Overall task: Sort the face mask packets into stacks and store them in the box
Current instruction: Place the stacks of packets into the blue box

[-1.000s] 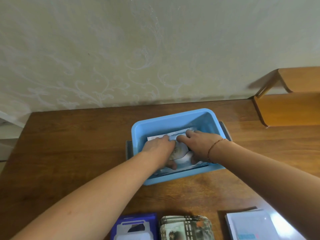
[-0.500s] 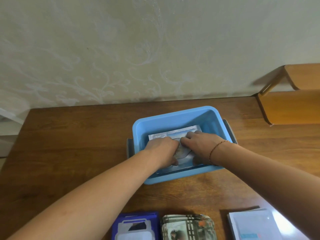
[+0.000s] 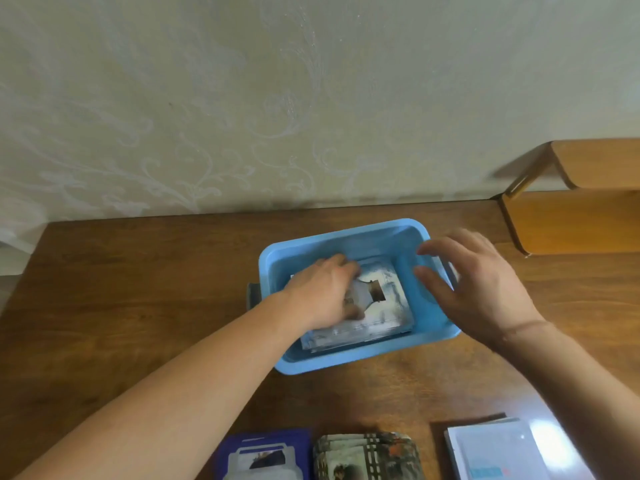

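Note:
A light blue plastic box [image 3: 349, 362] stands in the middle of the wooden table. Inside it lies a stack of silvery-white mask packets [image 3: 381, 313]. My left hand [image 3: 325, 292] is down in the box and presses on the left part of that stack, fingers bent over it. My right hand [image 3: 474, 289] hovers over the box's right rim with fingers spread, holding nothing. Along the table's near edge lie three more stacks: dark blue packets [image 3: 265, 455], green patterned packets [image 3: 367, 455] and white packets [image 3: 495, 452].
The brown table [image 3: 138, 306] runs back to a pale patterned wall. A wooden shelf unit [image 3: 575, 216] stands at the back right, close to the box. A dark handle [image 3: 253, 295] sticks out of the box's left side.
My right hand has lifted off the packets and moved right, out over the box's rim, opening its fingers. My left hand stays on the stack.

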